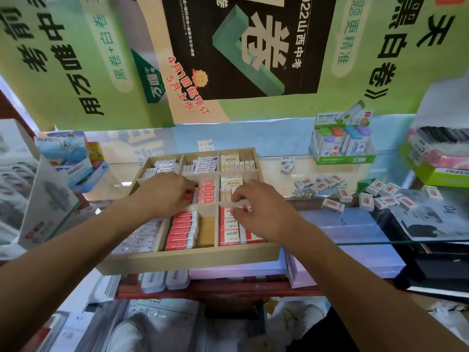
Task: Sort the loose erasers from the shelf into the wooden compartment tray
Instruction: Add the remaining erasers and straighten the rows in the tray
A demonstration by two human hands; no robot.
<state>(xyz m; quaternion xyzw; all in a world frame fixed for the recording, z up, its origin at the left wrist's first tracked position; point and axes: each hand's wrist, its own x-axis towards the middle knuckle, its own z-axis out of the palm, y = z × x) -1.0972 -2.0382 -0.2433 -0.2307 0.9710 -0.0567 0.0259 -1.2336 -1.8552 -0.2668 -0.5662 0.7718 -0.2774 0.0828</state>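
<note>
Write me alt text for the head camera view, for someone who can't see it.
Two bare hands reach into a wooden compartment tray of boxed erasers: the left hand at the middle row, the right hand pinching an eraser over the near right compartment. Loose erasers lie scattered on the glass shelf to the right.

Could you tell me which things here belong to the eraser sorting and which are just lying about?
Part of the job:
- wooden compartment tray
- loose erasers scattered on the glass shelf
- left hand and right hand, both over the tray

Just lying about:
- green display box of capped erasers
- blue display box
- posters behind
</note>
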